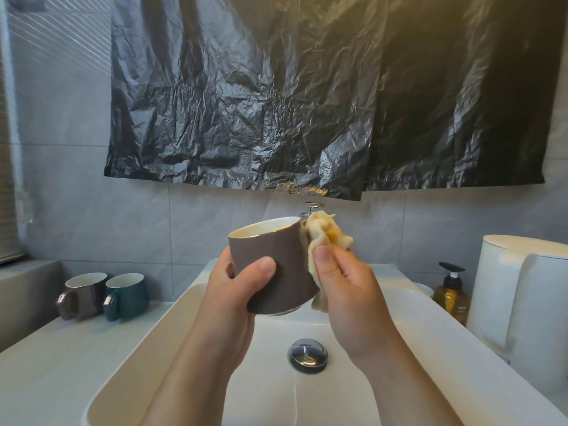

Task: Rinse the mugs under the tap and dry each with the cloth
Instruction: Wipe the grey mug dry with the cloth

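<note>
Left grip (235, 287) wraps the tilted mug (270, 245); right grip (344, 278) pinches the cloth (319, 233) against its right side.

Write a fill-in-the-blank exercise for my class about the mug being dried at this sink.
1. The left hand grips a mug that is ____ on the outside.
2. The right hand presses a ____ cloth against it.
3. The green mug stands on the counter, to the ____ of the sink.
Missing words: brown, yellow, left.
</note>
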The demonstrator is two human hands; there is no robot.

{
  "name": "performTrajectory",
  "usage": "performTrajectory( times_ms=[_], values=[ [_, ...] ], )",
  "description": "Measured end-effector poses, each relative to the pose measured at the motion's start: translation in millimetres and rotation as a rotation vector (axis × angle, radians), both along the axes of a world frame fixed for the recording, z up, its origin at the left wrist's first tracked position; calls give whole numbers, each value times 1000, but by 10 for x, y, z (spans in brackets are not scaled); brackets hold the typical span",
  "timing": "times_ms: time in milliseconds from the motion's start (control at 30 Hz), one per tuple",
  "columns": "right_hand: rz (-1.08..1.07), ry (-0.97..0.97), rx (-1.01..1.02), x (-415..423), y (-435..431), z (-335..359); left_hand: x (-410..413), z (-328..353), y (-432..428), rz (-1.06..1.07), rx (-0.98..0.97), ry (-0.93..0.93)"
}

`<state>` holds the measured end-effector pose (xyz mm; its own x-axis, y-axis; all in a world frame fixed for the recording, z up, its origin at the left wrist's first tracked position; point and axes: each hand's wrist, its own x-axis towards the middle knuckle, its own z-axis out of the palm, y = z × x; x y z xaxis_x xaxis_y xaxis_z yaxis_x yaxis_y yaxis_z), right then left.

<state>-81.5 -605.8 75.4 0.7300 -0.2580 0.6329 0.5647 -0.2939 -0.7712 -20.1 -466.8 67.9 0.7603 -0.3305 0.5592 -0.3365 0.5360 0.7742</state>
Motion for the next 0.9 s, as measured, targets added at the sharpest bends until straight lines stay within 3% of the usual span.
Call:
performTrajectory(
  times_ms=[100,333,600,767,900],
  values=[
    [7,-51,17,20,-1,-24,-11,21,3,71,76,-60],
    [-231,-180,-222,61,81,-59,-80,64,-64,239,86,-27],
    [-225,-129,-209,34,50,-40,-136,47,-82,316,43,-64],
    [-339,-287,-233,5,7,-39,-129,36,-84,312,9,-68],
    [-300,-282,-215,11,40,-48,-141,37,-41,336,29,-97]
  ],
)
